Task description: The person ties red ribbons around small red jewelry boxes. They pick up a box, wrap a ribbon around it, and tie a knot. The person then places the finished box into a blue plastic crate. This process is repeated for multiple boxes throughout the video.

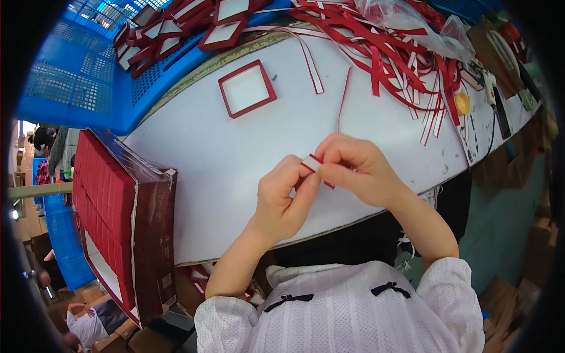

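Observation:
Between my two hands, over the near part of the white table [200, 176], is a red strip with a white face [311, 163]. My left hand [282, 191] pinches one end of it between thumb and fingers. My right hand [356, 167] grips it close beside, with fingers curled together. A short red end pokes out below the fingers; the rest of the strip is hidden by them. Just beyond my right hand, a thin red strip [344, 97] stretches away across the table. Farther off lies a shallow square red box part [247, 89] with a white inside.
Many red and white strips [382, 53] pile up at the far right under clear plastic film [406, 23]. A blue crate [70, 88] with red box parts [223, 32] stands far left. A carton of stacked red boxes [106, 206] sits at the left edge. A yellow round item [462, 103] is at right.

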{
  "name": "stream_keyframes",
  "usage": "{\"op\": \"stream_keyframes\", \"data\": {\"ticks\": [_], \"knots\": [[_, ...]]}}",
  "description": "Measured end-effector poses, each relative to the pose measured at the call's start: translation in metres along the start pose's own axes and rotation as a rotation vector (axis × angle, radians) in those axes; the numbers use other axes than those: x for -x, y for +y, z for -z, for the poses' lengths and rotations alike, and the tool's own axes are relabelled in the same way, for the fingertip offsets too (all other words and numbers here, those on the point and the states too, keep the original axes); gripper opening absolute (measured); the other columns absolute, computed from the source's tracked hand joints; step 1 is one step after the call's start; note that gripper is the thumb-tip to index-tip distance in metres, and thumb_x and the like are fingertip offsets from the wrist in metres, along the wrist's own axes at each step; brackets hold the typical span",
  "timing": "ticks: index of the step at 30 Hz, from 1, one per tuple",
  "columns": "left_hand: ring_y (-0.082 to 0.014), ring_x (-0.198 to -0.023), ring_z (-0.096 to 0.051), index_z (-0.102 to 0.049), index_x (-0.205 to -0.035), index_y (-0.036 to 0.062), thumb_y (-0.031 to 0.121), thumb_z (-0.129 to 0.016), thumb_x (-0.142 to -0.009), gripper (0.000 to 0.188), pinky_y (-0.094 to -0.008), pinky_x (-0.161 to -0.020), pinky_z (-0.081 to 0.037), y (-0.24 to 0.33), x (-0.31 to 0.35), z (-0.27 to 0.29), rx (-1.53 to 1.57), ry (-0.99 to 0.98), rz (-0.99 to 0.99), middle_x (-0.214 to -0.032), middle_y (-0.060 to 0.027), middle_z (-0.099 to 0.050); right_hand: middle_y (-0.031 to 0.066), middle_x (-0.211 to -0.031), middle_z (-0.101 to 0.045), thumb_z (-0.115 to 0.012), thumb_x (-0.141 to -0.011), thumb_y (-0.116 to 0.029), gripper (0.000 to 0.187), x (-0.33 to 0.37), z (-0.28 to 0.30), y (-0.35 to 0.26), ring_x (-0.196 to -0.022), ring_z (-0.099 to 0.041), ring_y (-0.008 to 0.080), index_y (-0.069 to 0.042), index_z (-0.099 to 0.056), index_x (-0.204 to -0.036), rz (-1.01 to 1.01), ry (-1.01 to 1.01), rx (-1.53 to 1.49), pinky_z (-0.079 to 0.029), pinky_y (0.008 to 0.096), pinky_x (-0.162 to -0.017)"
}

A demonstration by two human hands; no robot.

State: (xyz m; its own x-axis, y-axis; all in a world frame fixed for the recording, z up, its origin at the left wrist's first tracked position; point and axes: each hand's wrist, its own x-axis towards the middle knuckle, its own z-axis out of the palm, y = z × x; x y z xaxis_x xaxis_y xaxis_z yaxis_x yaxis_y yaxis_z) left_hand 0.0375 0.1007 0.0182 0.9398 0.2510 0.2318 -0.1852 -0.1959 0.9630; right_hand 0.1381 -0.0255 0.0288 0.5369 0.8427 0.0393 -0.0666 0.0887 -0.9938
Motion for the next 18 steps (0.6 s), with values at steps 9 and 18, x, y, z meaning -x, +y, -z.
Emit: {"op": "stream_keyframes", "data": {"ticks": [9,18], "knots": [[-0.0076,-0.063,-0.050,-0.054,-0.078,-0.0046,-0.001,-0.044,-0.081,0.011,-0.0197,-0.054,-0.040,0.014,0.035,-0.015,0.392,0.064,0.263,-0.071,-0.0047,-0.054,0.0051,-0.069,-0.051,-0.062,-0.068,-0.010,0.016,0.041,-0.021,-0.003,-0.056,-0.051,0.0139,-0.006,-0.053,-0.080,0.471,0.374,0.721,-0.038,0.0257,-0.043],[-0.0127,-0.055,-0.049,-0.056,-0.074,-0.0030,-0.003,-0.052,-0.073,0.005,-0.0235,-0.049,-0.039,0.019,0.033,-0.035,-0.361,-0.056,-0.173,-0.064,-0.0081,-0.052,0.0041,-0.068,-0.050,-0.059,-0.054,-0.010,0.021,0.069,-0.008,-0.008,-0.052,-0.048,0.0149,-0.002,-0.053,-0.072,0.664,0.257,1.213,-0.038,0.0252,-0.044]]}}
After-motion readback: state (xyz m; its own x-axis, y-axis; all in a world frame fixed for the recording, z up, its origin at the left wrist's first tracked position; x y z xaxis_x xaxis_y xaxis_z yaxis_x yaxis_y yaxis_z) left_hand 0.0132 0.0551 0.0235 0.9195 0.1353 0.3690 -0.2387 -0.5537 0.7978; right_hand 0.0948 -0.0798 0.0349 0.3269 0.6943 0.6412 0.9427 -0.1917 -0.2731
